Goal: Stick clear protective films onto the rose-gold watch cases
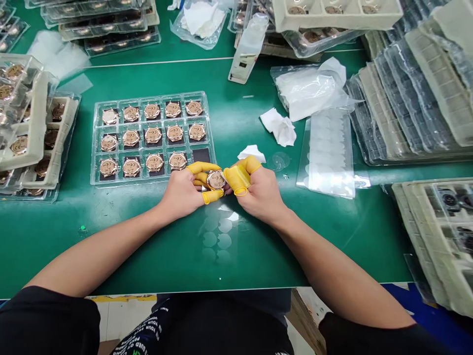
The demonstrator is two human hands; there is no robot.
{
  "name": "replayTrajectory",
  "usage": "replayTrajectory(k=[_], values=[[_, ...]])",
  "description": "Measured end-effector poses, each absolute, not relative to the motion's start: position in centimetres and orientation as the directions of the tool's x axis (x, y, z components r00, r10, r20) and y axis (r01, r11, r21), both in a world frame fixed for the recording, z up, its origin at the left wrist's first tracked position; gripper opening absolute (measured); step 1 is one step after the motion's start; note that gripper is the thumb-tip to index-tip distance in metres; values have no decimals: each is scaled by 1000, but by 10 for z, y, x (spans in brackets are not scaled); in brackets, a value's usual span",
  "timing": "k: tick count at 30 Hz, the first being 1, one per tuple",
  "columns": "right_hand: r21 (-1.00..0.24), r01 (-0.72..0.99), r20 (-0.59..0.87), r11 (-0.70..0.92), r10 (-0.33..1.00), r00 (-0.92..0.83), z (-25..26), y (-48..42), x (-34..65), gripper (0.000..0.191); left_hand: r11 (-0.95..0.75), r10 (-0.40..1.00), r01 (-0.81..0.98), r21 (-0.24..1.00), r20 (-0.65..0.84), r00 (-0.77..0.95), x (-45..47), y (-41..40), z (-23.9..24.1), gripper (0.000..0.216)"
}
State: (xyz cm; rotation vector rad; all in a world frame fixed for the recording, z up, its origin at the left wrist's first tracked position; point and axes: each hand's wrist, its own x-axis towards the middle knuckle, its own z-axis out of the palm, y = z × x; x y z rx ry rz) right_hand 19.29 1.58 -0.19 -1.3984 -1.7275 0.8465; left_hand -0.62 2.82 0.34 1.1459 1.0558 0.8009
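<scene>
my left hand (183, 191) grasps a gold-toned watch case (216, 180) just beside the near right corner of the clear tray (96, 170); my right hand (260, 190) adjoins, its grip indiscernible to me.

Single view, from a head camera worn by the person. Looks forward and steeply down onto the green table (273, 266), whose near edge crosses low in frame. Range close: left hand (181, 191) and right hand (260, 191) fall around mid-frame, forearms (111, 250) reaching in from the lower corners. Wearer's lap (221, 325) at bottom. Wide coverage; stacked trays (417, 103) run off top and both sides.
</scene>
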Motion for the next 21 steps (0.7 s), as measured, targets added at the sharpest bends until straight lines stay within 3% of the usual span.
replayTrajectory(k=[5, 10, 15, 17, 19, 21], values=[[-847, 490, 147, 209, 976, -161, -2, 16, 197, 15, 211, 920, 28, 977, -208, 332, -6, 28, 1, 65], [-725, 578, 294, 375, 927, -233, 0, 17, 201, 11, 203, 918, 39, 979, -204, 340, -7, 27, 0, 62], [-745, 582, 220, 325, 944, -246, 0, 21, 199, 9, 233, 916, 18, 972, -225, 333, -6, 28, 2, 66], [-725, 568, 312, 391, 921, -235, 1, 24, 203, 5, 231, 917, 22, 973, -226, 330, -5, 28, 2, 63], [-645, 586, 447, 491, 864, -231, 2, 27, 213, 6, 225, 919, 28, 974, -221, 327, -5, 28, 2, 61], [-547, 656, 485, 520, 835, -259, 4, 31, 227, 10, 216, 921, 26, 976, -212, 326, -5, 28, 2, 61]])
